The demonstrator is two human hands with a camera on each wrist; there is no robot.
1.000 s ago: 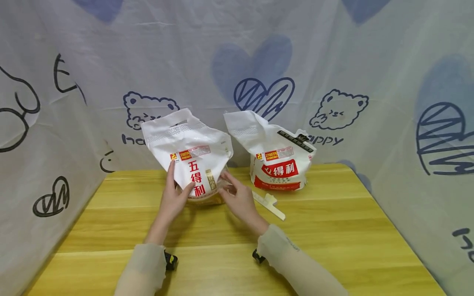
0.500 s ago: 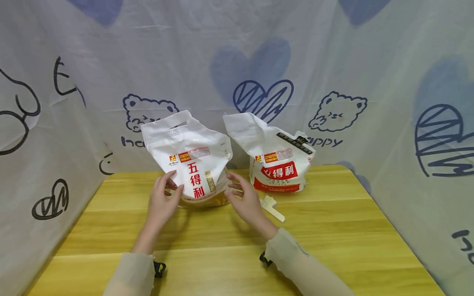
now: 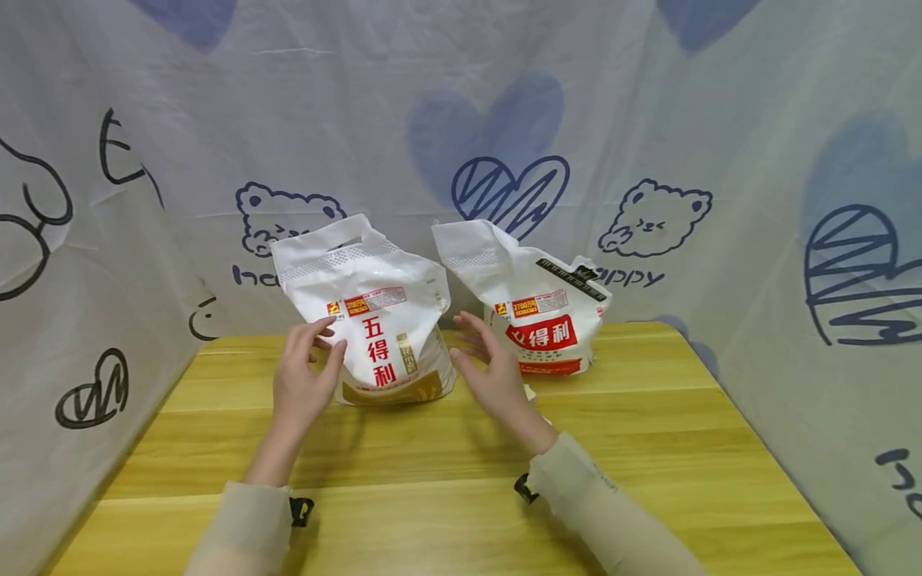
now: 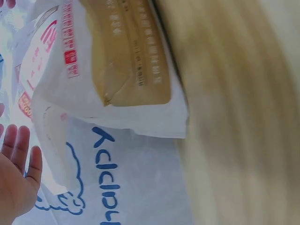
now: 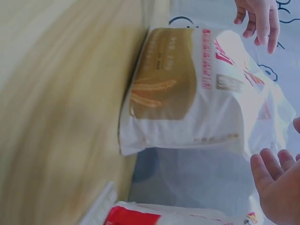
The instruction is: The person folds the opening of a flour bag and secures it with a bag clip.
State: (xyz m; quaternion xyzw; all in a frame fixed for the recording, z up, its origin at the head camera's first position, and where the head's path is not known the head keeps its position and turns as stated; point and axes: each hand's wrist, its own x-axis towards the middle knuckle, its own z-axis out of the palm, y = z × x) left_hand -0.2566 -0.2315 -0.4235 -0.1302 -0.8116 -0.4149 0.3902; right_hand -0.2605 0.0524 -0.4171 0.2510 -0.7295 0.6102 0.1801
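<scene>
A white flour bag [image 3: 425, 320] with red lettering and a gold-brown lower band stands at the back of the table, its handle top leaning left. My left hand [image 3: 306, 376] hovers at its left side, fingers loosely bent, the fingertips overlapping the bag's edge in the head view. On the other side my right hand [image 3: 497, 376] is held with fingers spread, a small gap from the bag. Both hands hold nothing. In the right wrist view the flour bag [image 5: 220, 117] sits between the left hand [image 5: 262, 18] and the right hand [image 5: 283, 187].
To the right stands a second flour bag [image 3: 555, 352], folded over, with a black sealing clip [image 3: 572, 278] across its top. A white sealing clip [image 3: 531, 392] lies on the wooden table [image 3: 648, 448], mostly hidden by my right hand. A printed curtain [image 3: 403, 96] hangs behind.
Both hands have let go of the front flour bag and drawn apart to either side. The bag has settled onto the table, showing its gold band; my right hand now covers most of the white clip.
</scene>
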